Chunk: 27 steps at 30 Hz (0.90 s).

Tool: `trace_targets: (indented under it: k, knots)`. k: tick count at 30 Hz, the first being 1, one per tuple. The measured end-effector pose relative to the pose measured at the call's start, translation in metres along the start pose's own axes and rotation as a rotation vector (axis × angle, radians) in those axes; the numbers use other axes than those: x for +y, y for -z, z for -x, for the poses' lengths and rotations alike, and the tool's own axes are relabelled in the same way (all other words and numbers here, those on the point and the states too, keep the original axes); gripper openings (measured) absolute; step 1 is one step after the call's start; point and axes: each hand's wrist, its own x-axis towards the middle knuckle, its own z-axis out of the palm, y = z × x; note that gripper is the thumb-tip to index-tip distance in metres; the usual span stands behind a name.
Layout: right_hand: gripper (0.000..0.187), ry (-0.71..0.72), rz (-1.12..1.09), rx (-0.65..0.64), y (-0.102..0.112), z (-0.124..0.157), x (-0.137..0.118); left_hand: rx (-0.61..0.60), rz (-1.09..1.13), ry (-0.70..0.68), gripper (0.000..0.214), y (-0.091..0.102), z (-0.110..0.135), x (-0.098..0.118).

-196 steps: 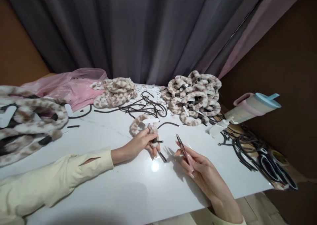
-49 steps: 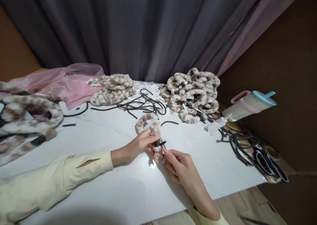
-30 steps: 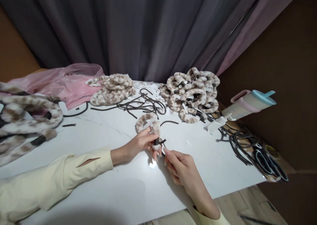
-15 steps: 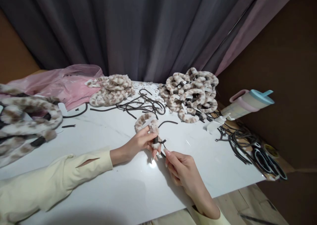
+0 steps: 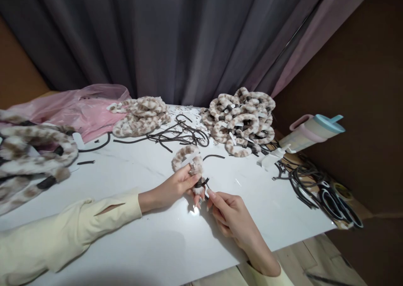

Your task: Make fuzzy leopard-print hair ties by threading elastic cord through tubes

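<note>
My left hand (image 5: 179,185) is closed around a fluffy spotted loop (image 5: 180,155), a white and brown plush ring with a white tag and a dark cord wrapped round its lower end. From that wrapping a dark cord (image 5: 207,184) runs to my right hand (image 5: 231,212), whose thumb and finger pinch it close to the loop. Part of the cord is hidden by the fingers. Just beyond the loop, a short dark cord piece (image 5: 214,156) lies on the white table (image 5: 126,248).
Piles of similar plush loops lie at left (image 5: 64,139), back middle (image 5: 141,114) and back right (image 5: 242,118). Loose dark cords (image 5: 185,133) lie behind my hands. At right are a blue-lidded cup (image 5: 315,131), more cords and black-handled scissors (image 5: 332,204). A pink plastic bag (image 5: 91,105) lies back left.
My right hand has come slightly closer to the wrapped end, and less cord shows between the hands. The left hand still holds the loop. The whole view has shifted slightly.
</note>
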Motion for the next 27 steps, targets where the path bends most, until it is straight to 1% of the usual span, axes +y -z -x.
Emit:
trace_targets:
  k: [4,9,14,22,27]
  knots:
    - [0.051,-0.018,0.008,-0.012,0.002,0.001,-0.001,-0.017,0.013,0.014,0.033,0.002,0.0,-0.002]
    - [0.053,-0.021,0.041,-0.016,0.006,0.002,-0.001,-0.04,0.014,0.02,0.033,0.003,-0.001,-0.002]
    - [0.055,-0.019,0.021,-0.004,0.005,0.002,0.0,-0.016,-0.012,0.001,0.033,0.003,-0.002,0.0]
    - [0.054,0.018,0.02,0.02,0.004,0.003,0.003,-0.01,0.006,-0.007,0.034,0.002,-0.003,0.004]
    - [0.054,0.024,0.035,0.02,0.005,0.005,0.002,0.033,-0.005,-0.006,0.038,-0.001,-0.001,0.008]
